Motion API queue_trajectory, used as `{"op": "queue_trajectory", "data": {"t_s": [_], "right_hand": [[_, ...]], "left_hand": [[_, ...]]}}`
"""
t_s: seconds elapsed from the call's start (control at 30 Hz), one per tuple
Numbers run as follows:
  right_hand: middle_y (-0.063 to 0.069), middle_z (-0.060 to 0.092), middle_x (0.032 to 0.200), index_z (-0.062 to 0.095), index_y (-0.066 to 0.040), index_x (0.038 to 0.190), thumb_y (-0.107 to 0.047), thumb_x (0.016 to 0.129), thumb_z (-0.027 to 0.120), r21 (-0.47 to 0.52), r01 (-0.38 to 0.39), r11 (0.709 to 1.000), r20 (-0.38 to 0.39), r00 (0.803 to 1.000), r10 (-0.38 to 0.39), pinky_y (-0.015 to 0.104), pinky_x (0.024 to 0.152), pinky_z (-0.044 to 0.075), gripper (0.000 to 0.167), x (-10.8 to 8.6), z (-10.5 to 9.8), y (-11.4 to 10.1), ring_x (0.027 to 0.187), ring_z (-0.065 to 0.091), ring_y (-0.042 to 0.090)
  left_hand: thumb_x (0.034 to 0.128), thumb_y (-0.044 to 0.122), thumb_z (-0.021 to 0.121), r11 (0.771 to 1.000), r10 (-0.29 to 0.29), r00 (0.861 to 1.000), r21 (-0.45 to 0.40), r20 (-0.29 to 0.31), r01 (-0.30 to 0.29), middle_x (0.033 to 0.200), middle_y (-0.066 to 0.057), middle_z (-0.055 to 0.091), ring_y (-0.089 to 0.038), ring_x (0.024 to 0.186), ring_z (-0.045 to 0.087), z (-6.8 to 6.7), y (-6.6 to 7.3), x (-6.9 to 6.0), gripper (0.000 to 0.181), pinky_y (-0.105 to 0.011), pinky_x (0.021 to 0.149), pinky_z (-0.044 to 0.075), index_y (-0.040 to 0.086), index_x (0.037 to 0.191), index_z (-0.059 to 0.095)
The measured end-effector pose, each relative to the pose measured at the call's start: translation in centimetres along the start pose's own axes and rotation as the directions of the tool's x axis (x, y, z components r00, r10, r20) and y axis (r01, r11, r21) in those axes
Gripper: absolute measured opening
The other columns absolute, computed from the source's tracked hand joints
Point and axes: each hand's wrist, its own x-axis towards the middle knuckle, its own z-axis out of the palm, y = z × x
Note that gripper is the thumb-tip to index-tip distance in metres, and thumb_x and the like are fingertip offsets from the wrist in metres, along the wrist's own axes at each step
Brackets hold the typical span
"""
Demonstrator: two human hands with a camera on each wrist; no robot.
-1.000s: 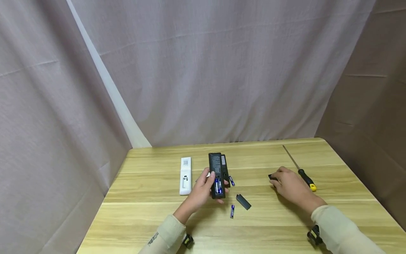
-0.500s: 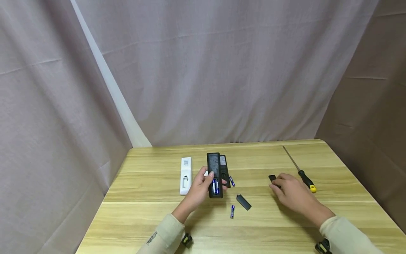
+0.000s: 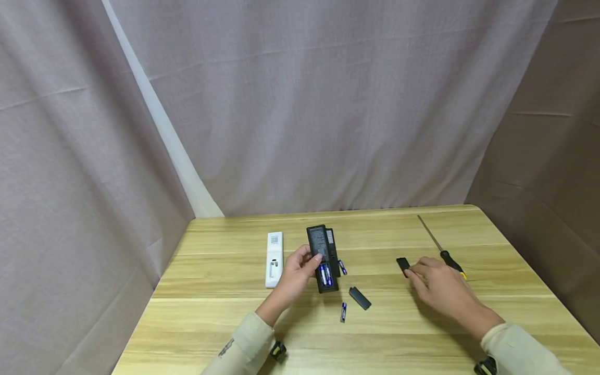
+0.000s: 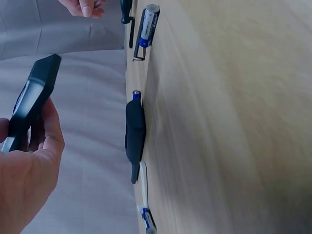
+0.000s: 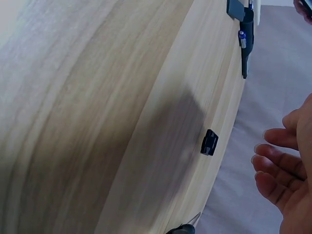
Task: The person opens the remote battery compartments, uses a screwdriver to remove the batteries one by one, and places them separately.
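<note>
My left hand (image 3: 294, 270) grips a black remote control (image 3: 317, 244) with its back facing up. Two blue-and-silver batteries (image 3: 326, 274) sit in its uncovered compartment. In the left wrist view the held remote (image 4: 41, 83) is raised above the table level. My right hand (image 3: 440, 284) hovers over the table with loosely bent fingers, holding nothing. Just left of its fingertips lies a small black battery cover (image 3: 402, 266); the right wrist view shows this cover (image 5: 209, 142) on the wood, apart from the fingers (image 5: 275, 161).
A second black remote (image 3: 332, 250) lies behind the held one. A white remote (image 3: 274, 260) with an uncovered compartment is at left. One loose battery (image 3: 342, 267), another battery (image 3: 344, 312) and a dark cover (image 3: 360, 298) lie centrally. A screwdriver (image 3: 451, 260) lies at right.
My right hand has drawn back to the right and nearer, away from the small black cover, which shows more fully. The held remote has tilted, its lower end swinging right.
</note>
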Motion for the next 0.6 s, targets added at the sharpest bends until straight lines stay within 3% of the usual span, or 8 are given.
{"op": "queue_trajectory", "data": {"t_s": [0.13,0.4,0.5,0.6], "right_hand": [[-0.006,0.073,0.090,0.083,-0.013,0.093,-0.019,0.092,0.083,0.003,-0.011,1.000,0.015,1.000,0.011,0.037,0.059,0.059,0.006,-0.2,-0.1,0.1,0.074,0.068,0.013],[-0.005,0.073,0.090,0.083,-0.012,0.093,-0.017,0.091,0.083,0.007,-0.005,1.000,-0.001,1.000,0.005,0.032,0.056,0.056,0.006,-0.4,-0.3,0.3,0.070,0.065,0.010],[-0.006,0.072,0.089,0.082,-0.012,0.093,-0.017,0.092,0.082,0.014,-0.008,1.000,0.005,1.000,0.008,0.028,0.054,0.053,0.006,-0.7,-0.3,0.4,0.068,0.061,0.006],[-0.006,0.071,0.088,0.082,-0.011,0.093,-0.017,0.091,0.083,0.009,-0.003,1.000,-0.005,1.000,0.003,0.025,0.054,0.051,0.006,-0.9,-0.4,0.5,0.069,0.061,0.005]], "left_hand": [[0.1035,0.016,0.069,1.000,-0.014,0.999,0.018,-0.030,0.015,0.112,-0.019,0.074,-0.007,0.089,0.069,0.7,0.1,0.5,0.027,-0.022,0.079,0.065,-0.004,0.122,0.069],[0.0981,0.014,0.077,0.998,-0.057,0.994,0.015,-0.093,0.059,0.099,-0.010,0.077,-0.010,0.077,0.072,2.5,0.3,3.0,0.022,-0.040,0.080,0.071,-0.002,0.113,0.073],[0.0961,0.015,0.080,0.995,-0.060,0.991,0.076,-0.124,0.069,0.090,-0.005,0.077,-0.007,0.077,0.067,3.1,0.0,4.0,0.018,-0.031,0.076,0.067,0.000,0.105,0.074],[0.0959,0.017,0.081,0.984,-0.058,0.992,0.162,-0.116,0.077,0.077,0.004,0.066,-0.006,0.072,0.055,3.5,-0.3,4.8,0.019,-0.021,0.065,0.051,0.003,0.091,0.069]]}}
